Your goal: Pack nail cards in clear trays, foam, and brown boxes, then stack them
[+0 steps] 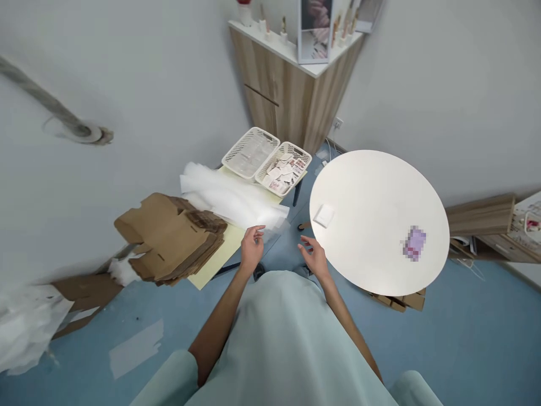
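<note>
My left hand (252,248) hangs in the air with fingers loosely curved and apart, holding nothing. Close to it lies a pile of white foam sheets (232,197) on a low pale-yellow table (207,270). My right hand (313,255) is also held up, its fingers spread and nothing in them, near the left edge of a round white table (372,186). On that table rest a small white packet (324,215) and a blurred-out purple item (415,243). To the left, flat brown cardboard boxes (169,237) are stacked.
Behind the foam stand a white basket of clear plastic bags (251,152) and another basket of small printed cards (285,169). A wooden corner cabinet (283,90) is at the back. Cardboard boxes (399,304) sit under the round table. A white plastic bag (29,321) lies far left.
</note>
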`<state>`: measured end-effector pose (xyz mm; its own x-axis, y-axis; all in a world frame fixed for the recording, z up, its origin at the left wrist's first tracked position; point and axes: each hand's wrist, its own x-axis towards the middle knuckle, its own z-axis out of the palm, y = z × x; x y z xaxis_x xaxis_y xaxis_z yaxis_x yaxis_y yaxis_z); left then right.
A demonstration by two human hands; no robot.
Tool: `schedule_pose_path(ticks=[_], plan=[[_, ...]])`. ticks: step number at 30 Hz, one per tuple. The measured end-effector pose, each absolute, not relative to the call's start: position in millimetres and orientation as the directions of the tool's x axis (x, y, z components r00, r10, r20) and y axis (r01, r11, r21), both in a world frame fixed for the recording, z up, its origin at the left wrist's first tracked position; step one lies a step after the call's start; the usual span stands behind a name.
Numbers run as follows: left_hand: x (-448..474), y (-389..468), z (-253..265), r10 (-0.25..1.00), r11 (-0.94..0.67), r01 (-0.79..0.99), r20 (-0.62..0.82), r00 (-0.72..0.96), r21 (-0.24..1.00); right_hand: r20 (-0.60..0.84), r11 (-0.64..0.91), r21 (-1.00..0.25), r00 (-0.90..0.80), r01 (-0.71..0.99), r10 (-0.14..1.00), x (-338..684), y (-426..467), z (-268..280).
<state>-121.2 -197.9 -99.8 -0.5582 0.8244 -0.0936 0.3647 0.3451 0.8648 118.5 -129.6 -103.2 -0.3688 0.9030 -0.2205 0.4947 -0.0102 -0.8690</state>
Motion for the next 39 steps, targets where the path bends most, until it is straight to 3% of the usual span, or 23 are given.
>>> schedule_pose_path(ticks=[5,8,15,22,28,33,39], plan=[[-220.7,-281.2,-109.7,0.701,0.398,0.367,-0.021,-0.713,0.841,-0.154,0.131,-0.855,-0.487,0.502,0.860,52.7,-154.1,-89.1],[-275.2,-326.4,-127.6,0.627,0.514,0.402,-0.012,-0.779,0.758,-0.133,0.198,-0.845,-0.555,0.496,0.821,8.2,-170.6,-83.9],[-334.5,-355.2,-151.5,0.742,0.597,0.561,-0.129,-0.657,0.574,-0.137,0.307,-0.826,-0.695,0.474,0.706,-75.4,-205.4,-72.7],[-343.6,-358.6,-150.4,0.840,0.495,0.667,-0.108,-0.533,0.557,-0.147,0.448,-0.740,-0.771,0.502,0.620,-114.3,-215.3,-67.4],[-349.0,-348.8,-149.0,0.815,0.566,0.719,-0.145,-0.561,0.403,-0.147,0.614,-0.663,-0.879,0.428,0.453,-166.0,-221.8,-75.9],[-353.8,-342.8,-149.2,0.842,0.535,0.759,-0.163,-0.514,0.372,-0.273,0.773,-0.498,-0.917,0.393,0.290,-204.7,-226.1,-94.9],[-351.7,-352.1,-155.5,0.868,0.480,0.735,-0.137,-0.478,0.478,-0.470,0.783,-0.373,-0.829,0.497,0.303,-217.1,-232.8,-107.6]])
